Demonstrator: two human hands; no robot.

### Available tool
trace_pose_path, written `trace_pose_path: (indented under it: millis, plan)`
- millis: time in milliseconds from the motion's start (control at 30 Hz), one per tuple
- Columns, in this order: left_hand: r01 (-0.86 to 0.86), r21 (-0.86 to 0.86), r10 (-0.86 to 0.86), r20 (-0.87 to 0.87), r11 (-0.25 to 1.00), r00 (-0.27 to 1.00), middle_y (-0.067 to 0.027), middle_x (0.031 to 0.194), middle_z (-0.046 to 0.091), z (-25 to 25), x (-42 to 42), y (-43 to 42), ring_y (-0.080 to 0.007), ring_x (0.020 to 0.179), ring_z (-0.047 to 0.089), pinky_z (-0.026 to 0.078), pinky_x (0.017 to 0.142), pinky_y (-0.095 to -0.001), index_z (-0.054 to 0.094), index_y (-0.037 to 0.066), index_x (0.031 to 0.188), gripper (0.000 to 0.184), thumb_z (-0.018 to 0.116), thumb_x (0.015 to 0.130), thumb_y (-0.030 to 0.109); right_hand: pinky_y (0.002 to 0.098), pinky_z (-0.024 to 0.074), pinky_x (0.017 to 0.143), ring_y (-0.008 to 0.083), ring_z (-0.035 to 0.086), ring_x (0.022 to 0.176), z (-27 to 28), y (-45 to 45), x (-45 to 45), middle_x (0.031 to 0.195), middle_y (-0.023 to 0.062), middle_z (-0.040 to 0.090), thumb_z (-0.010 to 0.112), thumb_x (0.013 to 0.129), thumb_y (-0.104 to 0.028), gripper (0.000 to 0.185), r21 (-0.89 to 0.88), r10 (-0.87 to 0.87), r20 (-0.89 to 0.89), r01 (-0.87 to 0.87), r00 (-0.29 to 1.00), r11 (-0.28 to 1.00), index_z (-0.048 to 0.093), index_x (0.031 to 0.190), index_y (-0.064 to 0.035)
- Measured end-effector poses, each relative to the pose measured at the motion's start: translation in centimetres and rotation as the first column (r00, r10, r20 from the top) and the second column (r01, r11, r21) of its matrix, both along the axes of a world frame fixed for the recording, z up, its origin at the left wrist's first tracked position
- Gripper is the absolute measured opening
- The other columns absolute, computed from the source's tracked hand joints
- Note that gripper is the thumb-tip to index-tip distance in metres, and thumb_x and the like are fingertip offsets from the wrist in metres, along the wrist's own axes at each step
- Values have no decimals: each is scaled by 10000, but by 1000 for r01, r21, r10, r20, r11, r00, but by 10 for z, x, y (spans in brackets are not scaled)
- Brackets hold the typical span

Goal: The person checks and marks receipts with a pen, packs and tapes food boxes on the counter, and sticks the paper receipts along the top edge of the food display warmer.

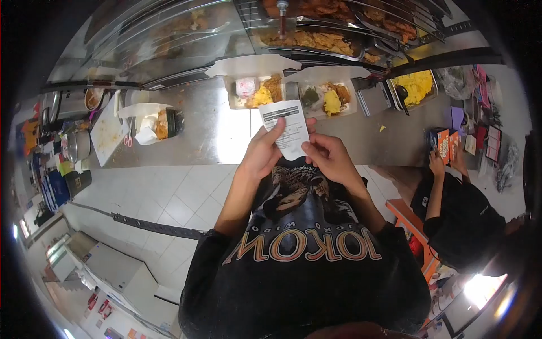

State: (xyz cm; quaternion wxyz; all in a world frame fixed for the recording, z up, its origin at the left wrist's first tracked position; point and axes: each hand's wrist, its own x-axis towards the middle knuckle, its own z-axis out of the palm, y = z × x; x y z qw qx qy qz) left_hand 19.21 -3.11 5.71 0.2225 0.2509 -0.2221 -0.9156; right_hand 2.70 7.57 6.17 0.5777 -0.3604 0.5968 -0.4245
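Observation:
A printed paper receipt (287,135) is held up over the counter's front edge, in front of my chest. My left hand (262,148) grips its left side, thumb lying across the print. At the lower right edge, my right hand (332,159) pinches the paper between thumb and fingers. Just behind the receipt stands an open food box (230,93) with fried chicken, yellow egg and a wrapped white packet. Beside it on the right is a second open box (351,101) with chicken, yellow egg and something dark green.
Along the steel counter (197,130) are a smaller box (176,121), red scissors (128,137), a white cutting board (108,135), a scale (374,99) and a tray of yellow egg (415,87). Fried-food racks rise behind. At right, another person (466,220) handles orange boxes (446,141).

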Motion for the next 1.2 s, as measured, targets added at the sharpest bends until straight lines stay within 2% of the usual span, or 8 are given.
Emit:
trace_pose_path:
  millis: [233,567,800,867,933,1033,1133,1200]
  plan:
    - [5,7,-4,-88,1000,996,-277,1454,493,27,0,-11,-389,1318,531,436,1122,-488,336,-34,1483,624,349,1080,443,193,428,561,27,540,631,19,-12,3,747,-29,614,624,1005,-204,196,27,-81,66,79,994,996,678,1003,-15]
    - [54,75,-31,-280,996,959,-276,1521,415,39,-3,-20,-397,1387,455,405,1149,-495,272,-41,1523,613,439,1063,328,193,409,520,29,510,580,23,-15,1,705,-36,587,636,999,-227,208,-20,-186,103,189,977,982,686,973,-26]
    - [3,97,16,-191,995,981,-269,1481,470,34,-2,-18,-392,1348,501,423,1133,-492,319,-54,1494,609,476,1050,331,221,443,558,51,541,629,12,-9,-3,730,-17,613,629,1004,-235,233,6,-122,87,122,989,993,684,969,-11]
    - [-61,23,62,-50,998,997,-256,1428,530,25,6,-16,-377,1309,545,425,1127,-496,379,-54,1463,588,505,1037,330,265,489,606,82,592,684,2,-4,-10,771,12,658,630,1006,-254,260,-41,-49,-76,46,996,998,687,978,-2]
    - [-102,28,102,-4,994,995,-262,1445,515,15,9,-15,-387,1329,527,401,1141,-518,369,-40,1484,585,518,1036,305,383,524,680,246,684,730,-15,8,-28,824,139,703,676,948,-304,276,-112,73,-436,-135,897,985,696,986,-32]
    - [-78,-47,78,9,996,997,-267,1469,483,-12,9,-18,-444,1357,477,371,1158,-544,298,-12,1531,664,545,1027,344,467,519,774,362,682,848,-38,34,-52,908,154,708,652,941,-391,353,117,253,-710,-244,657,963,688,1044,-55]
    - [-6,19,5,64,1000,998,-266,1490,459,-30,-1,-15,-460,1360,464,358,1160,-569,279,21,1545,606,507,1048,285,468,522,823,371,684,904,-56,57,-72,952,168,715,633,949,-409,391,280,360,-759,-228,542,933,686,1106,-55]
    - [77,57,-78,29,995,997,-267,1470,482,-30,-16,-12,-470,1349,473,358,1156,-572,306,32,1537,574,511,1045,245,463,523,841,372,686,929,-57,66,-89,969,180,718,625,955,-408,403,171,233,-723,-159,651,972,684,1128,-50]
